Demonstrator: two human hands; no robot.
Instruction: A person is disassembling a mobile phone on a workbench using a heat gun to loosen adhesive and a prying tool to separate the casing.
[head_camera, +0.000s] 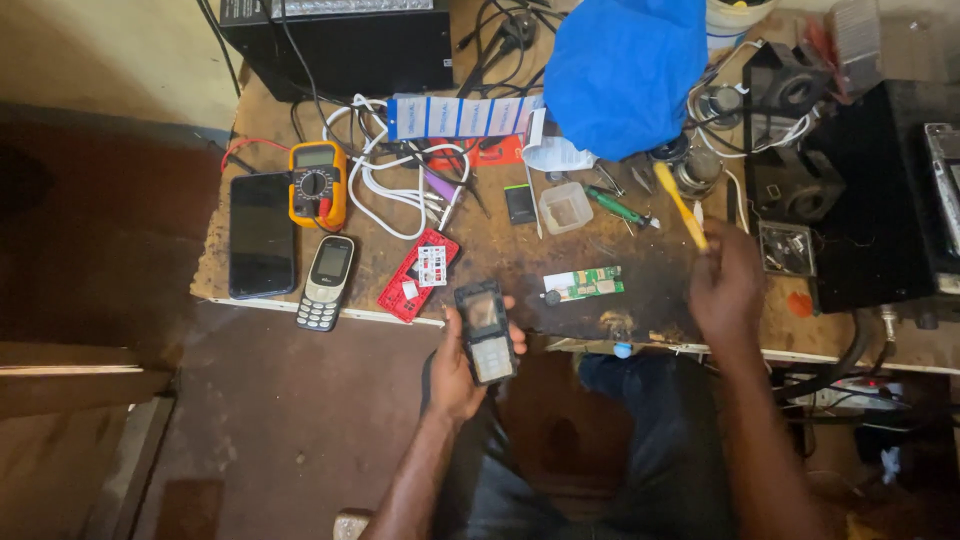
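From the head camera, the left hand (462, 365) is closed around a dark keypad-phone front housing (485, 333), fingers wrapped along its sides and thumb at its left edge. It holds the piece off the bench, just below the front edge of the bench (330, 312) and above the lap, with the screen window and key openings tilted up toward the eyes, which suits inspection or cleaning of that face.

The right hand (728, 285) is raised over the bench's right part, closed on the handle of a yellow toothbrush (683, 207) that slants up and to the left, its far end blurred. The brush is well apart from the housing.

A green circuit board (585, 283) lies flat on the dark, scorched patch of the bench between the two hands, near the front edge and within easy reach of either. To the left lie a red phone shell (418, 273), a grey keypad phone (327, 282) that overhangs the edge, a black smartphone (262, 234) face up, and a yellow multimeter (318, 183) with its leads trailing. A small clear plastic box (565, 207) and a green-handled screwdriver (617, 208) lie farther back. A blue cloth (625, 70) covers something at the rear.
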